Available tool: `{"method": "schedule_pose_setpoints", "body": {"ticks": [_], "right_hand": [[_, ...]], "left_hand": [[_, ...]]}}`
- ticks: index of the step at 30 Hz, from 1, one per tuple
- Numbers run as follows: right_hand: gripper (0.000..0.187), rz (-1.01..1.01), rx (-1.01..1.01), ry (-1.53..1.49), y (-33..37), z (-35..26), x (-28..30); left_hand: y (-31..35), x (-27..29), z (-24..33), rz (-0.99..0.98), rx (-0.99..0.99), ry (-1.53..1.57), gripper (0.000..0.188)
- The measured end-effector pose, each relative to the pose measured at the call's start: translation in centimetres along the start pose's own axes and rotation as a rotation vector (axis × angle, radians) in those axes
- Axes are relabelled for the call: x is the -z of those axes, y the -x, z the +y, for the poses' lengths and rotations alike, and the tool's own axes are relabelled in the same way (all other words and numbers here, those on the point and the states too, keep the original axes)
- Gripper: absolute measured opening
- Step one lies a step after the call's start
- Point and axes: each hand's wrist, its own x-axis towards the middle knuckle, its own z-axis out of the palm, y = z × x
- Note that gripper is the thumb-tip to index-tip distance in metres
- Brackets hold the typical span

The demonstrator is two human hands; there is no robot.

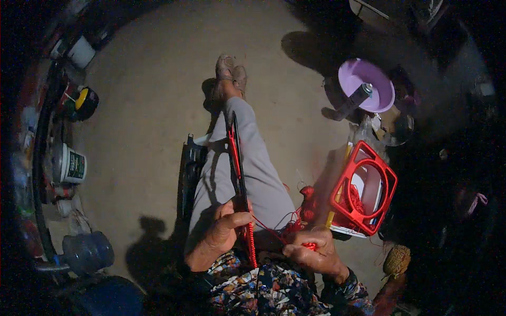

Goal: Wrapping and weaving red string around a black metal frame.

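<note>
My left hand [225, 229] is closed around the lower part of a long, thin black bar [240, 184] that stretches away over my legs. Red cord [234, 150] runs along the bar's far part, and a twisted or braided red length [252, 247] hangs below my fingers toward my lap. My right hand [315, 253] is a fist with a small bundle of red cord [310, 246] showing between its fingers. Thin red strands [269, 226] cross the gap between the hands. Looser red cord [308, 205] lies heaped beside my right thigh.
Right of my legs stands a white container with a red open-frame top [334, 197] and red cord inside. Beyond it are a lilac basin [390, 97] and a dark spray can [358, 97]. A white bucket [75, 165] and a bluish water jug [89, 253] line the left.
</note>
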Motion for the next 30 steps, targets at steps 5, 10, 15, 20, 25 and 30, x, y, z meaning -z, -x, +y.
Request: {"method": "schedule_pose_setpoints", "body": {"ticks": [5, 10, 15, 20, 25, 30], "right_hand": [[0.028, -0.020, -0.107, -0.102, -0.1, 0.8, 0.3], [0.024, 0.035, -0.191, -0.216, 0.5, 3.5, 0.2], [0.021, 0.041, -0.349, -0.101, -0.3, 5.7, 1.3], [0.021, 0.012, -0.381, -0.229, 0.6, 5.6, 3.8], [0.024, 0.155, -0.388, -0.262, 0.4, 6.7, 2.3], [0.039, 0.522, -0.371, -0.540, -0.5, 6.0, 3.3]], "left_hand": [[-0.3, 1.0, -0.2, -0.171, -0.039, 0.172, 0.032], [-0.6, 2.1, -0.8, -0.173, 0.051, 0.284, 0.034], [-0.8, 2.8, -1.0, -0.223, 0.084, 0.348, 0.031], [-0.9, 2.5, -1.0, -0.236, 0.085, 0.371, 0.031], [-0.7, 2.3, -0.9, -0.175, 0.079, 0.356, 0.034], [-0.6, 2.3, -0.9, -0.140, 0.079, 0.356, 0.035]]}}
